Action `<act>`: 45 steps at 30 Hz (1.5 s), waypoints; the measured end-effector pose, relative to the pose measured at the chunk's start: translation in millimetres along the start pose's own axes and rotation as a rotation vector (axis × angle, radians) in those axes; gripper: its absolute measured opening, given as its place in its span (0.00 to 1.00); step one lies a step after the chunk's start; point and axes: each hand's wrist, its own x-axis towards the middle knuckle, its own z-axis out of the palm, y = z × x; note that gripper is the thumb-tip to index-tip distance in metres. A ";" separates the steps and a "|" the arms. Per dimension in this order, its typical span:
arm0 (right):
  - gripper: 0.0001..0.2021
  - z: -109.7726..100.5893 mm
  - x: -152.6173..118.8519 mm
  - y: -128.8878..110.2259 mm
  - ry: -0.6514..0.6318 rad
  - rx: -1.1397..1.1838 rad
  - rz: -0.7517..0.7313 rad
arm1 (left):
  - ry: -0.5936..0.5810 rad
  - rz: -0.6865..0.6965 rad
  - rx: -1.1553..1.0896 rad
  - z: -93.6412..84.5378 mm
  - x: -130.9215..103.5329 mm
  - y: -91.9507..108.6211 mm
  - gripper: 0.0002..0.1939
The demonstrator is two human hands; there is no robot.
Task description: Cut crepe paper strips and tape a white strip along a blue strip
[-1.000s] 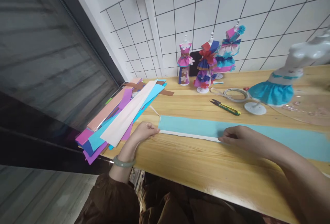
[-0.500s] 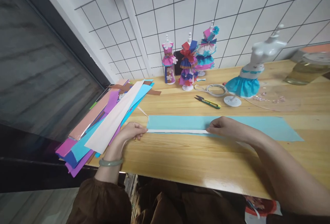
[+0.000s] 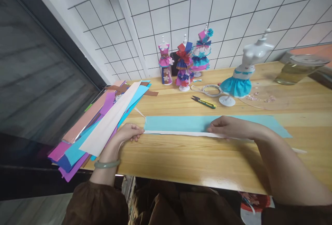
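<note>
A long turquoise strip of crepe paper [image 3: 176,123] lies flat across the wooden table. Along its near edge runs a narrow white tape strip [image 3: 171,132], which carries on to the right beneath my right wrist. My left hand [image 3: 131,132], with a pale green bangle on the wrist, pinches the tape and paper at the left end. Fingers curled together, my right hand [image 3: 224,127] rests over the paper partway along, its fingertips at the tape; the exact grip is partly hidden. A thin loose ribbon [image 3: 140,112] trails from the paper's far left corner.
Colored crepe paper strips [image 3: 103,124] are piled at the left. Behind the paper lie thread snips [image 3: 203,102] and a tape roll [image 3: 211,90]. A mannequin in a turquoise skirt [image 3: 236,82], several small dressed mannequins [image 3: 184,66] and a liquid-filled jar [image 3: 295,71] stand at the back.
The view has shifted slightly to the right. More of the white tape now shows along the paper's edge, passing below my right hand. My left hand stays at the left end.
</note>
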 end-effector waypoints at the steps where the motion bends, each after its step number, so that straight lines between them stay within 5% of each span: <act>1: 0.21 -1.9 -2.0 -0.7 -0.019 0.010 -0.014 | -0.005 0.000 0.001 -0.3 0.2 0.1 0.17; 12: 0.18 -11.5 -9.5 1.3 -0.054 0.058 -0.073 | -0.021 0.003 -0.014 -0.7 -0.2 -0.7 0.18; 30: 0.21 -8.9 -5.8 2.8 -0.039 -0.096 0.127 | -0.016 -0.002 0.012 0.7 1.1 0.4 0.18; 45: 0.18 -3.2 14.6 31.7 -0.017 -0.127 0.142 | -0.023 0.011 -0.010 0.7 4.8 -4.2 0.19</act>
